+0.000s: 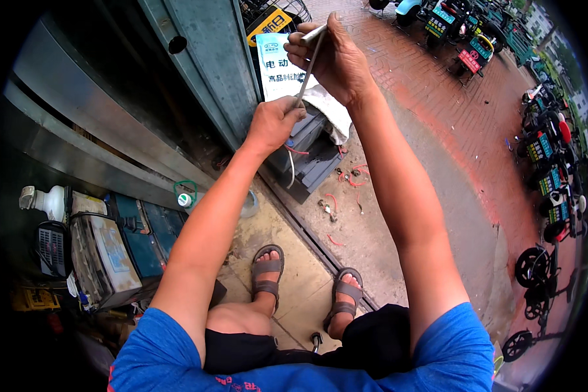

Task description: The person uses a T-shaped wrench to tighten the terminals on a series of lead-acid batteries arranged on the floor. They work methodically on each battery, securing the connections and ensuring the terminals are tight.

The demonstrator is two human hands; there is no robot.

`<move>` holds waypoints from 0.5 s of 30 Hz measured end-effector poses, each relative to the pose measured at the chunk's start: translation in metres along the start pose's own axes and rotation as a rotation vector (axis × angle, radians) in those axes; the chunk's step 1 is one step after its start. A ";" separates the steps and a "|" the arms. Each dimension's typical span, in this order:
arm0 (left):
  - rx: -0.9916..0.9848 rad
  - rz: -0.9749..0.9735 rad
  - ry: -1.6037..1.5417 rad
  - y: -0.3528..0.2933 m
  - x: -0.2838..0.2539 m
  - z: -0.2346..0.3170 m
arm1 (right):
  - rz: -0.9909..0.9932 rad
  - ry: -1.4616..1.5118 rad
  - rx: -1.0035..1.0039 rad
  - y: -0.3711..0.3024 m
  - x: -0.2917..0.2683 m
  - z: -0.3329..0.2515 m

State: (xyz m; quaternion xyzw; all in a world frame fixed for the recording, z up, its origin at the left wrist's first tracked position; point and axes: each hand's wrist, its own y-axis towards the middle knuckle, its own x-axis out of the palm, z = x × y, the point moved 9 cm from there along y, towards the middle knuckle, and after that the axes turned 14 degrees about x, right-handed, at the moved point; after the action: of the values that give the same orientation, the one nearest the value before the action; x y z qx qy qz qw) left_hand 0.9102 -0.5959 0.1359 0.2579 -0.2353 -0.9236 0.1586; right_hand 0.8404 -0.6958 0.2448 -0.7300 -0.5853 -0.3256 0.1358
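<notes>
Tiled floor (302, 282) below: thin grey rod (311, 68) aloft, left hand (272, 124) clenched round lower part, right hand (340, 65) pinching pale upper end (314, 33); presumably light, stiff, best gripped near both ends.

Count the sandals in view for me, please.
2: the left sandal is on the pale tiled floor, and the right sandal is at the dark floor track. I see no others.

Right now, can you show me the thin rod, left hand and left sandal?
Thin rod (310, 70): head view, middle of shaft.
Left hand (273, 124): head view, back of hand.
Left sandal (268, 267): head view, front strap.
</notes>
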 end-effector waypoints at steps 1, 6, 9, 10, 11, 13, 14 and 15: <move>-0.007 0.049 -0.002 0.000 -0.001 -0.010 | 0.133 -0.104 -0.033 -0.001 -0.012 0.002; -0.045 0.209 0.225 -0.005 -0.017 0.014 | 0.431 -0.752 -0.138 -0.030 -0.012 0.024; 0.012 0.273 0.311 -0.004 -0.022 0.019 | 0.535 -0.956 -0.139 -0.043 0.002 0.045; -0.046 0.218 0.317 -0.006 -0.020 0.012 | 0.577 -0.992 -0.154 -0.045 0.000 0.049; -0.099 0.166 0.316 -0.003 -0.019 0.018 | 0.604 -1.017 -0.142 -0.047 -0.005 0.049; -0.116 0.081 0.284 0.000 -0.013 0.018 | 0.657 -1.065 -0.115 -0.051 -0.014 0.051; -0.084 0.055 0.255 0.003 -0.012 0.017 | 0.660 -1.051 -0.155 -0.052 -0.014 0.051; -0.051 0.029 0.226 0.004 -0.010 0.017 | 0.662 -1.037 -0.195 -0.052 -0.015 0.051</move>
State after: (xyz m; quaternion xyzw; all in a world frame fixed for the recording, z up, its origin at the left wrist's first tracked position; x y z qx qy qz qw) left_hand 0.9097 -0.5893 0.1551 0.3528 -0.1958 -0.8920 0.2038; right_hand 0.8057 -0.6629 0.1877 -0.9450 -0.2852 0.0786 -0.1395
